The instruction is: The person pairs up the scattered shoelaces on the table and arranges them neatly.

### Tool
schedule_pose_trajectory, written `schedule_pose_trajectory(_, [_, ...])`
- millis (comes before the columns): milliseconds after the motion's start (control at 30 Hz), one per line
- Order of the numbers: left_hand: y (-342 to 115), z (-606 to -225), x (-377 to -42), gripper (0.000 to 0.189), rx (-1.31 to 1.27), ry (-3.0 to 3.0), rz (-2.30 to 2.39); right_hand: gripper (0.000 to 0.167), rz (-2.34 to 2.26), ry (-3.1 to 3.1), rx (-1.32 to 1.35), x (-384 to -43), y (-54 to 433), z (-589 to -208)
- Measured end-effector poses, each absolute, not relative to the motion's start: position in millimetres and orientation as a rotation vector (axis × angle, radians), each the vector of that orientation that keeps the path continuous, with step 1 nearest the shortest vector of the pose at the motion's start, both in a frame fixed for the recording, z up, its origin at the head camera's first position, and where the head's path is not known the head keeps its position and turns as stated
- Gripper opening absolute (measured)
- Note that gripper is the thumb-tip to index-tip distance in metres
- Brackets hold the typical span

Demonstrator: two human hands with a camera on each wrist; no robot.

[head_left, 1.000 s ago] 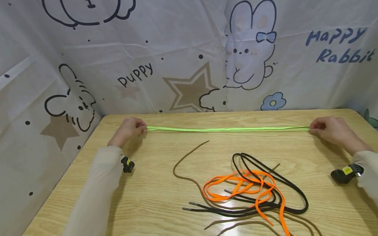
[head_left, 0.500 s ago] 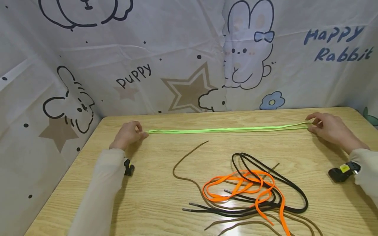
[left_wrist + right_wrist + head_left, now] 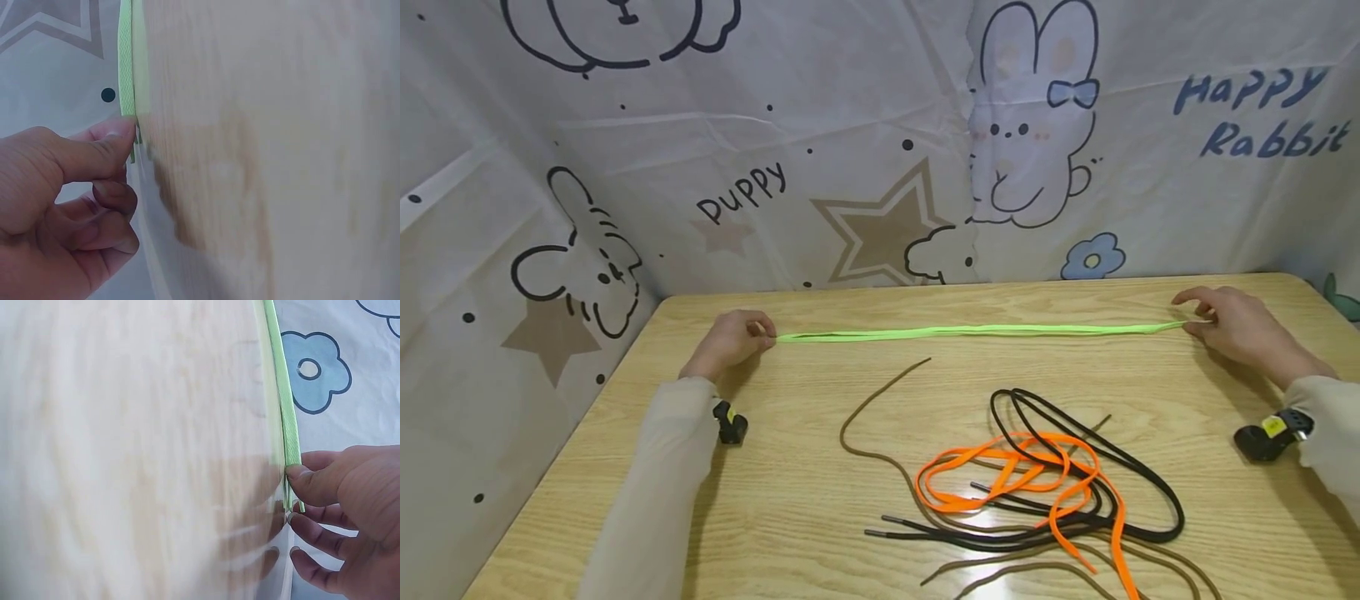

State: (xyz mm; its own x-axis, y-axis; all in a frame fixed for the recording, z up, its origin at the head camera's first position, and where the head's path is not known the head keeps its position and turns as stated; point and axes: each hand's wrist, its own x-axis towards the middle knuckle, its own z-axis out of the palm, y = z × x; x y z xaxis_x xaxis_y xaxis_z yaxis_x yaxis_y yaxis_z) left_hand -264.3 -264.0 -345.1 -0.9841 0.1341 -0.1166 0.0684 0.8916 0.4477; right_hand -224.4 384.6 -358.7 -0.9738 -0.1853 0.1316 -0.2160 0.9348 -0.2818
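A lime green flat shoelace (image 3: 970,330), doubled into strands lying side by side, stretches across the far part of the table. My left hand (image 3: 730,340) pinches its left end between thumb and finger; in the left wrist view, a short tip of the lace (image 3: 127,75) pokes out below the thumb. At the other end, my right hand (image 3: 1243,329) pinches the lace between thumb and a finger, with the index finger raised in the head view. The right wrist view has the lace (image 3: 284,394) passing under the thumb, its tip showing below.
Nearer on the wooden table (image 3: 790,467), an orange flat shoelace (image 3: 951,502), a black round shoelace (image 3: 1150,483) and brown shoelaces (image 3: 868,450) lie in an overlapping heap. A printed cloth (image 3: 850,100) hangs behind and on the left.
The left hand has shifted slightly nearer the front. At the right end, the strands spread apart half a second ago and now run together into the right hand's fingers, its index finger lifted.
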Motion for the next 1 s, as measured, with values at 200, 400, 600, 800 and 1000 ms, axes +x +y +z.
schedule_pose_trajectory(200, [-263.3, -343.7, -264.7, 0.008, 0.172, 2.933, 0.668, 0.009, 0.444, -3.003, 0.266, -221.9, 387.5, -359.7])
schedule_pose_trajectory(400, [-260.6, -342.4, -265.5, 0.008, 0.174, 2.956, 0.673, 0.007, 0.436, -2.989, 0.268, -221.2, 389.4, -361.1])
schedule_pose_trajectory(600, [-258.9, -342.7, -266.3, 0.008, 0.159, 2.968, 0.669, 0.008, 0.448, -3.0, 0.261, -221.0, 389.7, -361.2])
schedule_pose_trajectory(800, [-256.8, -341.0, -263.6, 0.014, 0.132, 2.983, 0.701, 0.015, 0.501, -3.029, 0.218, -218.9, 387.7, -359.2])
schedule_pose_trajectory(1000, [-239.5, -331.9, -255.5, 0.016, 0.297, 3.033, 0.729, 0.021, 0.428, -2.972, 0.248, -209.7, 367.8, -346.9])
